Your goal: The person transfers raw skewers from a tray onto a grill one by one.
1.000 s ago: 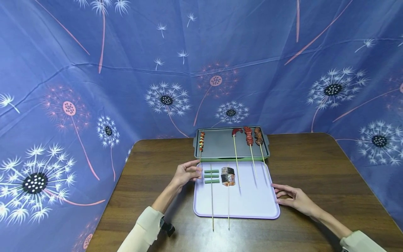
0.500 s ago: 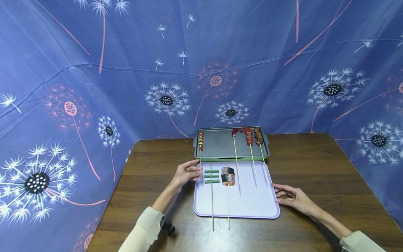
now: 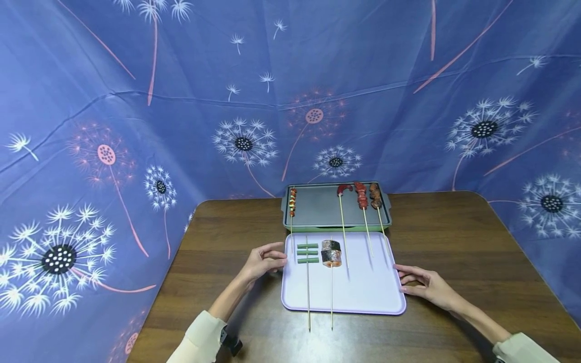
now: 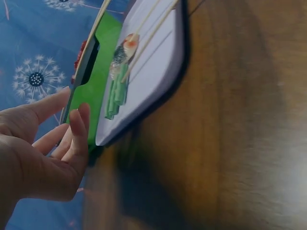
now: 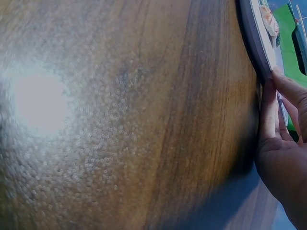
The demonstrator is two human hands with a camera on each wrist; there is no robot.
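Observation:
In the head view, my left hand [image 3: 264, 261] hovers at the left edge of a lilac tray [image 3: 363, 297], its fingers loosely bent with nothing between them. Just beyond it lies a thin skewer [image 3: 292, 202] of small red, white and green pieces, its head on the dark grill pan [image 3: 317, 212] and its stick reaching over the tray. My right hand [image 3: 424, 286] holds the tray's right rim; the right wrist view shows the thumb [image 5: 283, 84] against that rim. On the tray are a skewer of green stalks [image 3: 307, 253] and a fish-chunk skewer [image 3: 331, 253].
On the pan's right side lie a curled dark-red skewer [image 3: 344, 190], a red meat skewer [image 3: 361, 196] and a brown meat skewer [image 3: 375, 196], sticks overhanging the tray. The wooden table [image 3: 454, 242] meets a blue dandelion-print cloth [image 3: 390, 126] behind.
My left hand has let go of the thin skewer's stick and drawn slightly left and toward me. The right hand stays at the tray rim. The head view has shifted a little.

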